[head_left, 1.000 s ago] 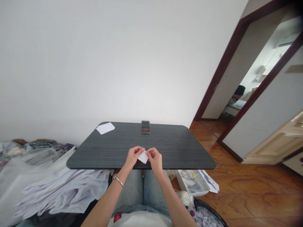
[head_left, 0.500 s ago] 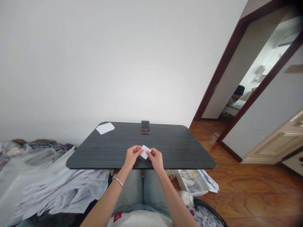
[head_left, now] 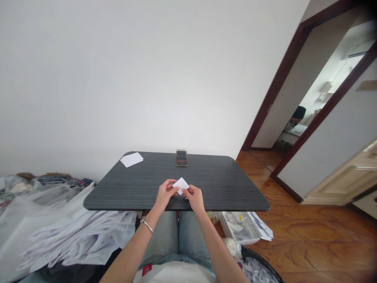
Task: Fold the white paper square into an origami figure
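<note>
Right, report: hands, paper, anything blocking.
Left hand and right hand both gripping small white paper square. One corner points away. Dark rectangular device farther back on dark wood-grain table, apart from hands, not blocking.

No text, brand or number can be read with certainty here. A small red label [head_left: 147,270] is on the white cloth [head_left: 176,273] at the person's lap; it carries some pale marks, but they are too small for reading. On the table [head_left: 218,181], near its far edge, the dark screen of a phone-like device [head_left: 181,157] shows a reddish strip, and whether this contains letters or digits, I cannot tell. In the white box [head_left: 240,230] below the table there is a yellow spot [head_left: 240,217], also too small to make out.
</note>
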Tool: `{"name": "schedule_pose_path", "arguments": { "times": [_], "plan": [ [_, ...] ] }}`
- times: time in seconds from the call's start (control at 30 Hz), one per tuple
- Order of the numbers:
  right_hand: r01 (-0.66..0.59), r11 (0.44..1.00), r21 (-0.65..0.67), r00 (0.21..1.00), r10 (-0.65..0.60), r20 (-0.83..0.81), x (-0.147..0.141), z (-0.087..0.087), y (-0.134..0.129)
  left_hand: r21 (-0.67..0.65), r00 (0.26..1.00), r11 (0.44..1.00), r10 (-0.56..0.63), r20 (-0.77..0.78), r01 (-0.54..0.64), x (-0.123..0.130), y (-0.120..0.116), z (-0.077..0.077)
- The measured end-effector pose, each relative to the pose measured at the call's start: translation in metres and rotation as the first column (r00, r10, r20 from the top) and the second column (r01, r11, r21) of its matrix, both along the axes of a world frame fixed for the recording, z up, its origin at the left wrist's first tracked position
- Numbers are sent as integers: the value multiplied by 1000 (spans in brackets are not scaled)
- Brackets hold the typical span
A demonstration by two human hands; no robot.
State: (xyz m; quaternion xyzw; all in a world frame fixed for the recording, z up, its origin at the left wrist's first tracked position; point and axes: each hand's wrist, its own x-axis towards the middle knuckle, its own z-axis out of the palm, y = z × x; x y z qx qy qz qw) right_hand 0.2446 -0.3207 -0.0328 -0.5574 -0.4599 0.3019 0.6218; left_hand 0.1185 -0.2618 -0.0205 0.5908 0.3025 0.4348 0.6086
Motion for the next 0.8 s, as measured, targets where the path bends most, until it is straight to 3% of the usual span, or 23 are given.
{"name": "schedule_pose_path", "arguments": {
  "times": [0.33, 0.8],
  "plan": [
    [-8, 1000, -9, 1000, 7, -29, 0, 0, -1, 17, 997, 998, -66, -34, 67, 1, -1, 1],
    [63, 995, 76, 995, -58, -76, 2, 0, -1, 51, 979, 981, -179, -98, 185, 5, -2, -3]
  ]
}}
